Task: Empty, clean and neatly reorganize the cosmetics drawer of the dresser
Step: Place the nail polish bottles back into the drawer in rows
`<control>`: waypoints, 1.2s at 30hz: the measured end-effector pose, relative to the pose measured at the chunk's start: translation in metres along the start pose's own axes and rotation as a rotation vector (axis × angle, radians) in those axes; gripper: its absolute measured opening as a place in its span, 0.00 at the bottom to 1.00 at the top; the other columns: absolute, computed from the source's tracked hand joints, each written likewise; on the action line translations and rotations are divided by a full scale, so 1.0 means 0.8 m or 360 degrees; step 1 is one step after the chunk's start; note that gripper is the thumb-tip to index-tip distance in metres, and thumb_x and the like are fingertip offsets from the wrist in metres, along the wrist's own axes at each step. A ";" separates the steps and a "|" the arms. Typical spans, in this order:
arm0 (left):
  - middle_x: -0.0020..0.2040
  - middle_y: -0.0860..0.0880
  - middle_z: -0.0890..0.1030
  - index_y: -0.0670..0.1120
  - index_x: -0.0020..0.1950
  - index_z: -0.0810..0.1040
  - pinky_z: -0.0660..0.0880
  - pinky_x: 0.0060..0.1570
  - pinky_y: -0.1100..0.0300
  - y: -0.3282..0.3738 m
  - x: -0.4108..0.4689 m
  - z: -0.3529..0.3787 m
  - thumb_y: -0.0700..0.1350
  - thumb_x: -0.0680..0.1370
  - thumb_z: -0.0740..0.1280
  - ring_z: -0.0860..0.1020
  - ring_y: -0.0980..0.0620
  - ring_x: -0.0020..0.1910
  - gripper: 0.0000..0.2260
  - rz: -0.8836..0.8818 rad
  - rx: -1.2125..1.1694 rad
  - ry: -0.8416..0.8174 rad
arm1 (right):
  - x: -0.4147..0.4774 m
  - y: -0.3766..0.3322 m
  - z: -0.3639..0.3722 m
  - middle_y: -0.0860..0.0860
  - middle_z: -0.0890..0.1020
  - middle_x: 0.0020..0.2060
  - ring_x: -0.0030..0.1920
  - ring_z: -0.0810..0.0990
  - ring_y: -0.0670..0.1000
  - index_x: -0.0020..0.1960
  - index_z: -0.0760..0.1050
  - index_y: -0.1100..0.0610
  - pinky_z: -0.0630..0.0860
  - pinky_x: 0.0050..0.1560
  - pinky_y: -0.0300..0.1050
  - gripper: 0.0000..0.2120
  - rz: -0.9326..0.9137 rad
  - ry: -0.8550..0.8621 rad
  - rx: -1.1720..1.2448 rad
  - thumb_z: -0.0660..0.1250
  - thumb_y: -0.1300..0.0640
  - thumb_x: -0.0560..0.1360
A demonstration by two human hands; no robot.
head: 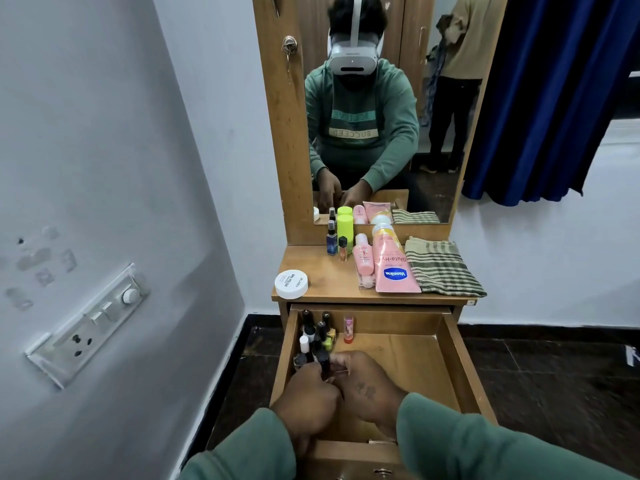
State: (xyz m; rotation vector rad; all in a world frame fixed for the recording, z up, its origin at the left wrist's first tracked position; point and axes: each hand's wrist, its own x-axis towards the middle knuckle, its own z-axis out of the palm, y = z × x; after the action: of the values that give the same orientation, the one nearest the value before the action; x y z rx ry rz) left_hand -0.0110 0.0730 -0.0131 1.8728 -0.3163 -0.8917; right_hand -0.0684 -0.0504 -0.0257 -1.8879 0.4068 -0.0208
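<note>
Left hand (308, 400) clasps a slim cylindrical black bottle (324, 366) at ten o'clock in the wooden drawer (460, 372); right hand (372, 386) grip indeterminable.

The left hand (308, 400) grips a dark bottle (324, 364) in the drawer (460, 368).

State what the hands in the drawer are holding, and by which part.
Left hand and right hand appear to pinch one black-capped nail polish bottle by its lower body; its cap stands clear above.

white jar (291, 284) 1; Vaseline tube (394, 268) 1; checked cloth (443, 268) 1; lip balm (348, 329) 1; nail polish bottles (322, 330) clustered, uncountable
</note>
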 end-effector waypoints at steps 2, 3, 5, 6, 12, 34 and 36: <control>0.50 0.40 0.87 0.45 0.57 0.83 0.80 0.57 0.34 -0.002 0.006 -0.002 0.39 0.66 0.65 0.85 0.38 0.52 0.20 -0.0032 -0.0064 -0.0011 | 0.004 0.002 0.002 0.48 0.88 0.52 0.56 0.85 0.48 0.57 0.85 0.52 0.80 0.64 0.55 0.14 0.0021 -0.0049 0.0009 0.65 0.65 0.81; 0.51 0.39 0.87 0.44 0.58 0.82 0.80 0.58 0.35 -0.001 0.006 -0.002 0.38 0.67 0.65 0.85 0.38 0.52 0.20 -0.0058 -0.0092 -0.0028 | 0.006 0.002 0.002 0.48 0.88 0.53 0.57 0.85 0.48 0.58 0.85 0.52 0.80 0.64 0.55 0.14 0.0028 -0.0072 0.0018 0.65 0.66 0.81; 0.51 0.40 0.87 0.43 0.58 0.83 0.81 0.59 0.39 0.004 0.003 -0.003 0.36 0.70 0.64 0.85 0.39 0.53 0.18 -0.0085 -0.0165 -0.0047 | 0.009 0.000 0.002 0.48 0.87 0.54 0.58 0.85 0.48 0.61 0.84 0.53 0.79 0.66 0.54 0.15 0.0038 -0.0106 0.0058 0.65 0.66 0.81; 0.51 0.40 0.87 0.43 0.57 0.83 0.81 0.59 0.41 0.005 0.003 -0.003 0.34 0.71 0.64 0.85 0.39 0.53 0.17 -0.0111 -0.0195 -0.0044 | 0.011 -0.001 0.002 0.48 0.87 0.55 0.59 0.85 0.48 0.61 0.84 0.53 0.79 0.66 0.54 0.15 0.0046 -0.0119 0.0088 0.64 0.66 0.81; 0.52 0.41 0.86 0.44 0.59 0.82 0.80 0.61 0.40 0.007 0.004 -0.003 0.38 0.65 0.65 0.84 0.40 0.55 0.22 -0.0201 -0.0217 -0.0031 | 0.012 -0.006 0.003 0.49 0.88 0.54 0.58 0.85 0.48 0.60 0.85 0.55 0.80 0.65 0.54 0.16 0.0062 -0.0145 0.0198 0.63 0.68 0.82; 0.48 0.44 0.88 0.46 0.53 0.86 0.77 0.44 0.56 0.070 -0.064 -0.002 0.28 0.75 0.61 0.85 0.45 0.44 0.19 0.0272 -0.0027 0.0099 | -0.034 -0.057 -0.032 0.48 0.88 0.44 0.49 0.86 0.45 0.48 0.87 0.53 0.83 0.53 0.44 0.11 -0.0095 0.0190 0.0017 0.67 0.62 0.81; 0.49 0.45 0.88 0.46 0.56 0.85 0.76 0.38 0.63 0.092 -0.058 -0.001 0.28 0.76 0.61 0.81 0.55 0.37 0.20 0.0418 -0.0051 0.0198 | -0.024 -0.077 -0.048 0.47 0.88 0.42 0.47 0.86 0.46 0.48 0.86 0.53 0.83 0.53 0.46 0.08 -0.0143 0.0284 0.0046 0.68 0.61 0.80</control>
State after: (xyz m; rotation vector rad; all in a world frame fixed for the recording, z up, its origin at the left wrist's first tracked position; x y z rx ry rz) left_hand -0.0305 0.0654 0.0710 1.7981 -0.4561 -0.5971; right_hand -0.0780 -0.0617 0.0474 -1.8812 0.4399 -0.2555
